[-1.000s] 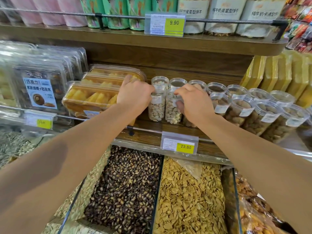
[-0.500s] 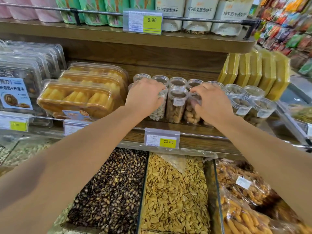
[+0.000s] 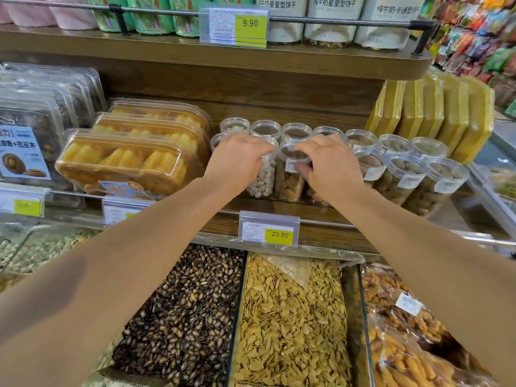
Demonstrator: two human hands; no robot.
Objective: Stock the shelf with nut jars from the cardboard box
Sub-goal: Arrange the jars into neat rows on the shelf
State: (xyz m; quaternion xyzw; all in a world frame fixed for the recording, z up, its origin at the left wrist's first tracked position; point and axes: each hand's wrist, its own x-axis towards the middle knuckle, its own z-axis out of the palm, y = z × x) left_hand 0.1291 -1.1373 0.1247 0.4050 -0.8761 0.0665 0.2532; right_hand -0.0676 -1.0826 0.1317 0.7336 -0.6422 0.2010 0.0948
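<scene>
Both arms outstretched — left hand (image 3: 237, 160), right hand (image 3: 331, 166) curled.

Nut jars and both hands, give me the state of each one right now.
Left hand: grips the top of the pistachio jar.
Right hand: grips the brown-nut jar.
Both jars: upright on the shelf, lids on.
Other jars: upright, lidded.

From my feed I count about thirteen clear nut jars (image 3: 290, 174) on the shelf, some half hidden behind my two hands (image 3: 237, 160), three trays of yellow pastries (image 3: 125, 160), five yellow slab packs (image 3: 435, 113), two readable price tags (image 3: 269, 227), two open seed bins (image 3: 293, 317) below
</scene>
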